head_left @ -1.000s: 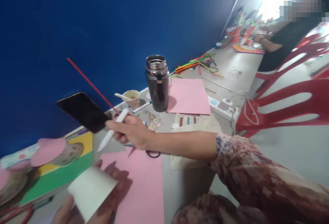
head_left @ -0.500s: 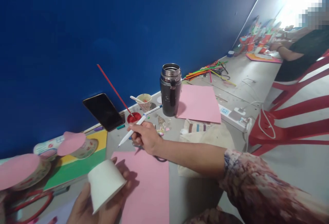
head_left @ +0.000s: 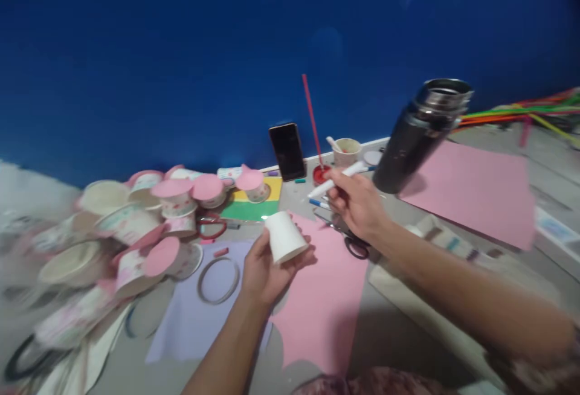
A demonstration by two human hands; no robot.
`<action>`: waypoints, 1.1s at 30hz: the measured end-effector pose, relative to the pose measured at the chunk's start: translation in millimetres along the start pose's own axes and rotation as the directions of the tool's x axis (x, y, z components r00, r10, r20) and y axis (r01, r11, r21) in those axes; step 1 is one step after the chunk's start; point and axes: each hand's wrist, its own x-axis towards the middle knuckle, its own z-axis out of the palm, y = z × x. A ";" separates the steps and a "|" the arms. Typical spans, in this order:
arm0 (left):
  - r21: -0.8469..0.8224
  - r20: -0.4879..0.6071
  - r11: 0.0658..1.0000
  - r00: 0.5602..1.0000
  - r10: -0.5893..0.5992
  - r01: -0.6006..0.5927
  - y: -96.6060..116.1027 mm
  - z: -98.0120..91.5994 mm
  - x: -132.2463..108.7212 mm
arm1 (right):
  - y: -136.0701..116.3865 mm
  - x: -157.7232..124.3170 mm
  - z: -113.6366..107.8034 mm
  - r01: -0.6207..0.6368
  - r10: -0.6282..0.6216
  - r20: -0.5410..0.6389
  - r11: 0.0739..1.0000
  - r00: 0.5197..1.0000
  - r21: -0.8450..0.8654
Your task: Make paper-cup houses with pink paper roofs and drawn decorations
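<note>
A plain white paper cup (head_left: pixel 284 237) sits tilted in my left hand (head_left: pixel 265 274), its fingers and thumb wrapped around it. My right hand (head_left: pixel 362 205) grips a white marker pen (head_left: pixel 338 181), its tip pointing left above the table. Beneath my hands lies a pink paper sheet (head_left: pixel 328 286) with scalloped cuts along its lower left edge. Black-handled scissors (head_left: pixel 356 247) rest partly under my right hand. A blue-capped pen (head_left: pixel 319 203) lies just below the marker. Behind is a small red pot (head_left: pixel 321 174) with a red stick standing in it.
Many pink-topped paper cups (head_left: pixel 174 197) crowd the left side. A black thermos (head_left: pixel 414 138) without a lid stands at the right by another pink sheet (head_left: pixel 480 192). A phone (head_left: pixel 287 152) leans against the blue wall. Purple paper (head_left: pixel 190 316) holds a tape ring (head_left: pixel 218 281).
The view has swung left, bringing the pile of cups and purple paper into sight. My left hand still holds the cup and my right hand the marker; the co-worker has left the view.
</note>
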 end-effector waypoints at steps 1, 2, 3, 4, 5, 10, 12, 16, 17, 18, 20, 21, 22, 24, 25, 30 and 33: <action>-0.014 0.013 1.000 1.000 -0.002 0.002 0.4 -1.9 0.6 | 7.7 -5.4 -8.5 0.000 0.000 -0.004 1.000 1.000 -0.006; -0.025 0.028 1.000 1.000 0.001 0.000 0.8 -4.1 1.1 | 15.3 -10.2 -16.1 0.000 -0.001 -0.005 1.000 1.000 -0.017; -0.033 0.046 0.999 0.999 0.008 -0.006 1.0 -6.4 1.6 | 22.1 -14.2 -22.4 -0.011 0.011 0.006 0.999 1.000 -0.033; -0.037 0.064 0.999 0.998 0.017 -0.014 1.1 -8.7 2.0 | 27.6 -17.3 -27.2 -0.018 0.019 0.020 0.999 1.000 -0.045; -0.038 0.078 0.999 0.997 0.025 -0.022 1.0 -10.9 2.3 | 31.7 -19.8 -30.4 -0.004 0.007 0.035 0.998 0.999 -0.067; -0.017 0.077 1.000 0.997 -0.006 0.007 0.9 -15.2 3.6 | 35.3 -29.0 -32.8 0.086 -0.056 0.141 0.972 0.988 -0.221; -0.028 0.073 0.999 0.997 -0.023 0.025 1.0 -14.7 3.7 | 34.7 -32.7 -32.2 0.108 -0.060 0.186 0.959 0.981 -0.261; -0.050 0.110 0.999 0.994 -0.016 0.021 -0.5 -14.4 2.1 | 35.5 -35.1 -31.9 0.143 -0.084 0.227 0.955 0.970 -0.259; -0.047 0.115 0.999 0.993 -0.016 0.022 -1.0 -14.7 1.6 | 35.6 -34.7 -31.7 0.142 -0.087 0.222 0.958 0.971 -0.248; -0.044 0.116 0.999 0.993 -0.019 0.024 -1.5 -15.0 1.4 | 35.5 -34.3 -31.2 0.140 -0.088 0.215 0.961 0.973 -0.237; -0.037 0.117 0.999 0.993 -0.029 0.033 -1.8 -15.6 1.4 | 34.2 -34.6 -29.4 0.145 -0.098 0.209 0.965 0.973 -0.220; -0.033 0.121 0.999 0.992 -0.035 0.039 -1.7 -15.8 1.7 | 33.0 -35.7 -28.1 0.155 -0.107 0.211 0.961 0.972 -0.229; -0.030 0.125 0.999 0.991 -0.041 0.045 -1.5 -16.0 2.0 | 31.5 -37.3 -26.7 0.175 -0.120 0.220 0.952 0.968 -0.252; -0.034 0.132 0.998 0.990 -0.043 0.048 -1.0 -16.1 2.6 | 27.9 -41.9 -23.4 0.237 -0.158 0.251 0.917 0.955 -0.321; -0.038 0.130 0.998 0.991 -0.041 0.046 -0.9 -16.1 2.7 | 26.2 -44.4 -21.8 0.272 -0.180 0.271 0.894 0.946 -0.355; -0.022 0.082 0.999 0.996 -0.033 0.035 -1.6 -17.3 1.8 | 21.8 -51.4 -18.2 0.385 -0.259 0.322 0.814 0.911 -0.435; -0.024 0.038 0.999 0.998 -0.044 0.045 -3.2 -17.1 2.0 | 21.8 -52.9 -19.9 0.432 -0.296 0.333 0.762 0.895 -0.482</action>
